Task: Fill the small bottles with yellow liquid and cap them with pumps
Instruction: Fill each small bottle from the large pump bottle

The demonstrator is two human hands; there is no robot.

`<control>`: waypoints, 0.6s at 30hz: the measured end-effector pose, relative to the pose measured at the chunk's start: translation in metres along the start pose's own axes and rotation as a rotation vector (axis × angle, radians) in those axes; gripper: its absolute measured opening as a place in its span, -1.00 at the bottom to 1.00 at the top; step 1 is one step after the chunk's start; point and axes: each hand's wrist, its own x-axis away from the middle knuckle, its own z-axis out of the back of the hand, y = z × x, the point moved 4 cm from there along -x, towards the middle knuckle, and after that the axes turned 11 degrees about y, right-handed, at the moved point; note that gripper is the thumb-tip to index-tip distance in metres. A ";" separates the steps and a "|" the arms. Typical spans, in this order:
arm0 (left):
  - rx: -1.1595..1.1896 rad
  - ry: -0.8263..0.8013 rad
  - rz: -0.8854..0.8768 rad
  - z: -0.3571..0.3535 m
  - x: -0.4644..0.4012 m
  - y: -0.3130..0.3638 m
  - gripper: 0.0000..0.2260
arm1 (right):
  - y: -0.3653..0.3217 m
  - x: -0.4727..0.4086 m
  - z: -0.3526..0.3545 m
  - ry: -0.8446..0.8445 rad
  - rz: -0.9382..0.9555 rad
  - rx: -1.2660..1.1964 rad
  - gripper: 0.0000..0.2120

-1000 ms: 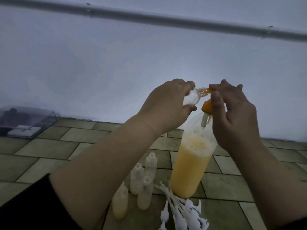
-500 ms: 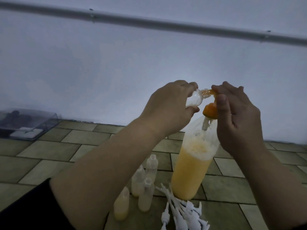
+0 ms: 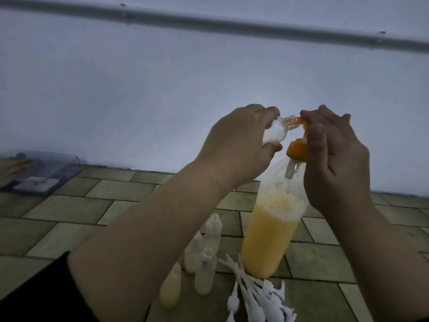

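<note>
— Grip on the small bottle?
— Held on its side in the curled left hand, neck touching the orange spout. Right hand over the orange pump, fingertips pinching that spout.

— Big bottle?
— Upright on the tiled floor, directly below both hands, part full of yellow liquid.

— Room around?
— Four little bottles just left of its base, white pumps piled in front, touching it. Bare tiles to the right. Clear box far left by the wall.
</note>
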 end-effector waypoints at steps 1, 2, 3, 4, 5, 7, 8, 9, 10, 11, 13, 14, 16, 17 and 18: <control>0.003 0.011 0.000 -0.001 0.000 0.001 -0.59 | 0.001 0.002 -0.001 0.024 -0.013 -0.010 -0.49; 0.008 0.015 0.004 -0.004 0.002 0.002 -0.58 | 0.002 0.006 -0.004 0.045 -0.024 -0.019 -0.51; 0.015 0.013 0.011 -0.007 0.004 0.002 -0.58 | 0.003 0.010 -0.007 0.061 -0.031 -0.024 -0.53; 0.021 0.002 0.021 -0.010 0.007 0.001 -0.57 | 0.004 0.014 -0.010 0.067 -0.038 -0.026 -0.55; 0.024 -0.016 0.031 -0.012 0.009 0.000 -0.57 | 0.005 0.017 -0.013 0.062 -0.042 -0.023 -0.55; 0.017 -0.055 0.036 -0.013 0.011 -0.004 -0.58 | 0.003 0.017 -0.014 0.024 -0.043 -0.006 -0.53; 0.007 -0.065 0.025 -0.011 0.009 -0.006 -0.59 | 0.002 0.013 -0.014 0.001 -0.037 0.004 -0.50; -0.004 -0.066 0.012 -0.009 0.007 -0.006 -0.59 | 0.000 0.009 -0.012 -0.019 -0.023 0.014 -0.47; -0.010 -0.062 0.002 -0.006 0.004 -0.007 -0.59 | -0.002 0.003 -0.010 -0.028 -0.008 0.021 -0.45; -0.010 -0.052 -0.003 -0.003 0.001 -0.006 -0.59 | -0.004 -0.001 -0.008 -0.022 0.002 0.020 -0.44; -0.003 -0.028 -0.008 -0.001 -0.003 -0.004 -0.60 | -0.006 -0.005 -0.005 0.025 -0.014 -0.013 -0.47; 0.001 -0.021 -0.009 -0.002 -0.003 -0.004 -0.61 | -0.006 -0.004 -0.005 0.049 -0.033 -0.028 -0.48; 0.017 -0.013 -0.001 -0.007 0.001 -0.003 -0.61 | -0.004 0.005 -0.010 0.079 -0.054 -0.035 -0.52; 0.025 -0.011 0.005 -0.011 0.003 -0.004 -0.61 | -0.002 0.009 -0.013 0.085 -0.060 -0.034 -0.55; 0.030 -0.017 0.012 -0.014 0.006 -0.004 -0.61 | 0.001 0.013 -0.015 0.085 -0.065 -0.031 -0.56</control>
